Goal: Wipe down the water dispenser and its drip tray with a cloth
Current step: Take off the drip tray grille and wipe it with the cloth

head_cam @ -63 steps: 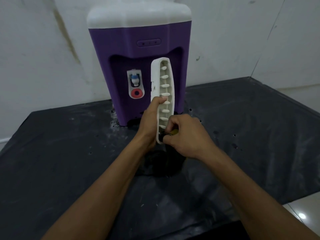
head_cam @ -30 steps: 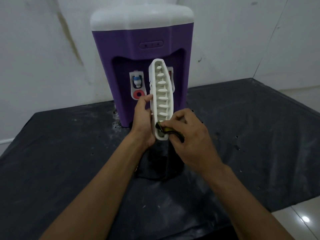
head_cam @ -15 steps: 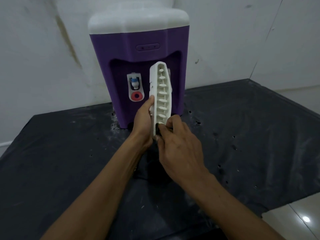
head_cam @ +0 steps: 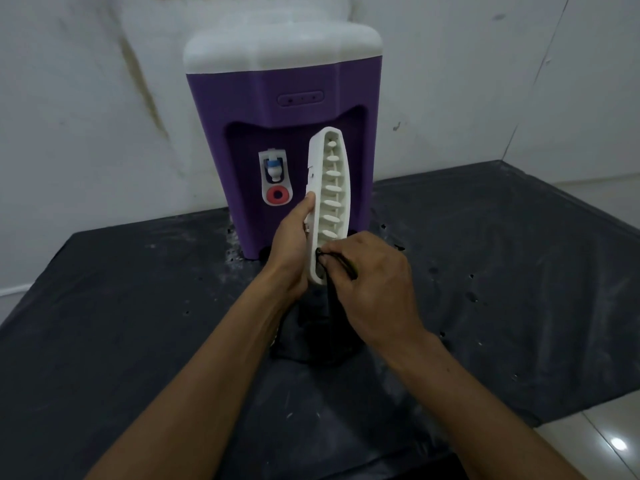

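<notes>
Below and to the right of the grips, a pale tiled floor [head_cam: 609, 441] shows beside the surface [head_cam: 138, 341], which is covered with a black sheet with whitish dust marks. The left grip [head_cam: 291, 251] is closed around the edge of the white drip tray [head_cam: 329, 202], held upright above the surface. The right grip [head_cam: 370, 285] pinches a dark cloth [head_cam: 331, 303] against the tray's lower end. Behind the grips stands the purple water dispenser [head_cam: 284, 133], in front of a stained white wall [head_cam: 86, 116].
</notes>
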